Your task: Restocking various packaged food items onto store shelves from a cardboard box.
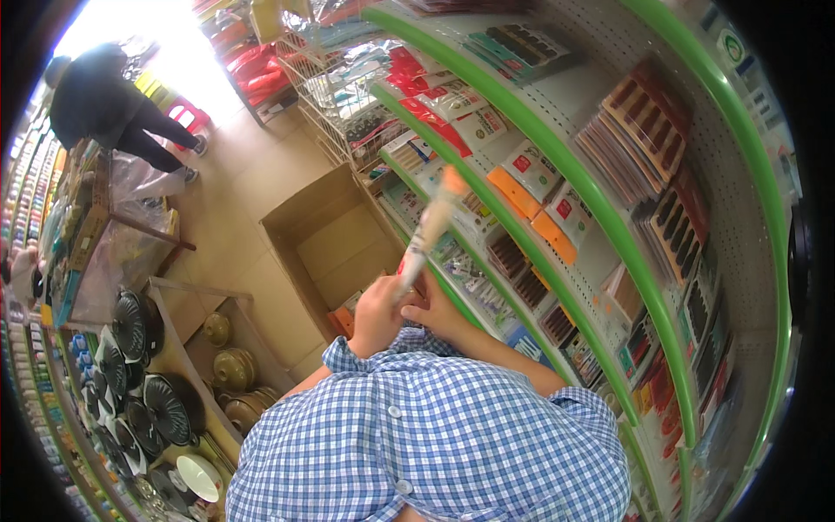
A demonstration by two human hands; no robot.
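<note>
A narrow white packet with an orange end, blurred, stands up at a tilt from my hands, its orange end farthest from me. My left hand is closed around its lower end. My right hand meets the left there, thumb and curled fingers at the packet's base; the exact hold is partly hidden. Just beyond my hands stands an open cardboard box on the tiled floor, with an orange-and-white packet at its near end. Similar packets with orange parts lie on the shelf at the right.
Green-edged shelves with packaged goods curve along my right. Wire baskets stand beyond the box. At the left are dark lidded pots and a low rack with brown pots. Another person bends over goods at the upper left.
</note>
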